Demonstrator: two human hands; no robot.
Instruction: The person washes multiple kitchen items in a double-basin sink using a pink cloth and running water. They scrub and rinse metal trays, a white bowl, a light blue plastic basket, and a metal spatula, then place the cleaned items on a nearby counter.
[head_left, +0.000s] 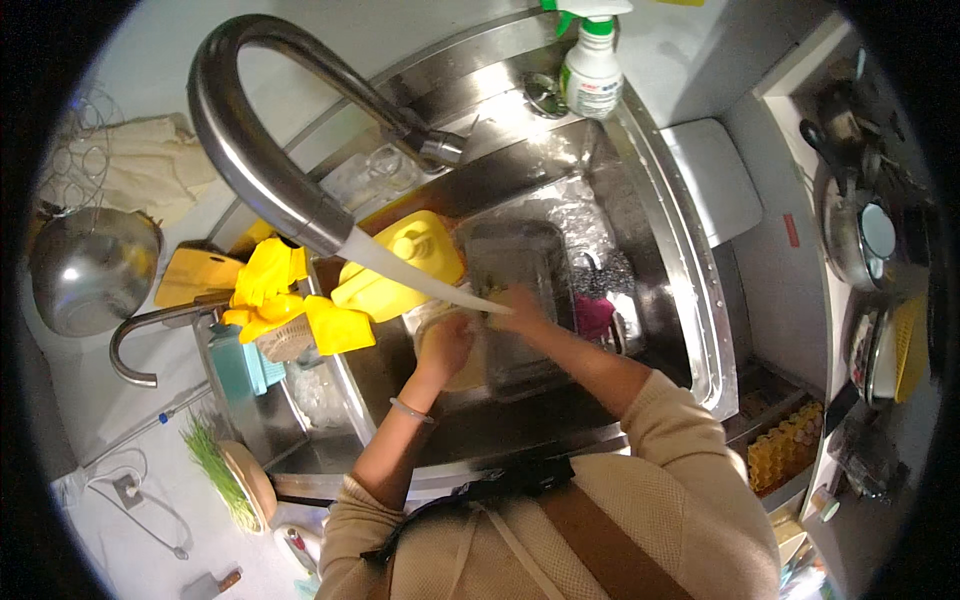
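Water runs in a pale stream (427, 282) from the arched metal faucet (259, 150) into the stainless steel sink. In the basin is a see-through rectangular container (529, 251), blurred by motion. My left hand (448, 349), a ring-shaped bracelet on its wrist, has curled fingers at the container's left side; whether it grips the rim is unclear. Over the container's middle, where the stream lands, is my right hand (521, 309). Its fingers are blurred, and anything in them cannot be made out. A yellow plastic container or lid (409, 262) lies beyond my left hand.
Yellow rubber gloves (274, 292) drape over the divider at left. Past my right hand lie a dark mesh scrubber (604, 279) and a magenta cloth or sponge (594, 315). A spray bottle (592, 79) stands on the back right corner. A metal bowl (96, 274) sits far left.
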